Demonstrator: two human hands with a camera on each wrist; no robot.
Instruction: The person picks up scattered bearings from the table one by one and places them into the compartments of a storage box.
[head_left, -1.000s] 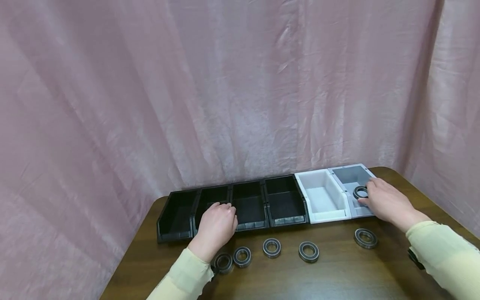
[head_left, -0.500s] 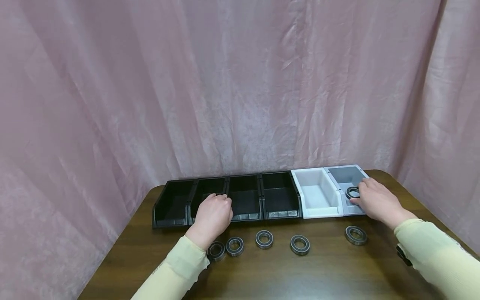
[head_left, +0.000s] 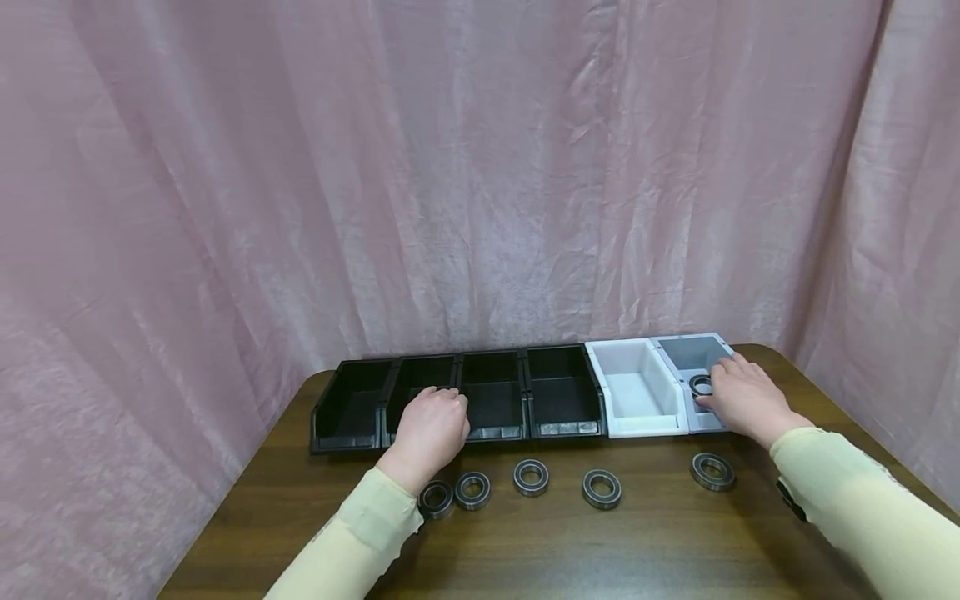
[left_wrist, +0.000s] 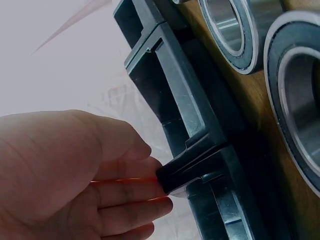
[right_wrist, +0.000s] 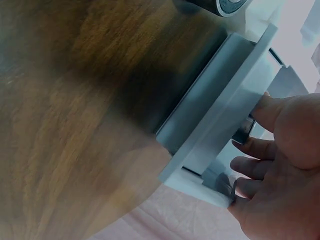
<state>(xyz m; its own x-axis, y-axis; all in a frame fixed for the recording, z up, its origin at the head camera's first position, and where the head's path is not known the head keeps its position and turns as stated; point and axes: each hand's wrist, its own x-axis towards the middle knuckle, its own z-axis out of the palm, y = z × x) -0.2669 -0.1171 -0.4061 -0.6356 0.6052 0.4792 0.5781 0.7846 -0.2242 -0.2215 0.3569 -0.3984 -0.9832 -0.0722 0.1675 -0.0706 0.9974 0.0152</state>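
The right hand [head_left: 744, 402] pinches a ball bearing [head_left: 692, 385] inside the grey bin [head_left: 693, 347], apparently placed but not released. Five other bearings [head_left: 603, 503] lie unbinned on the wooden table [head_left: 637, 550]. The left hand [head_left: 430, 427], fingers relaxed and holding no bearing, is at the edge of the black bins [head_left: 566, 402].

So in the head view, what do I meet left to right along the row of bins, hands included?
Leftmost black bin, left hand, third black bin, rightmost black bin, white bin, ball bearing, right hand.
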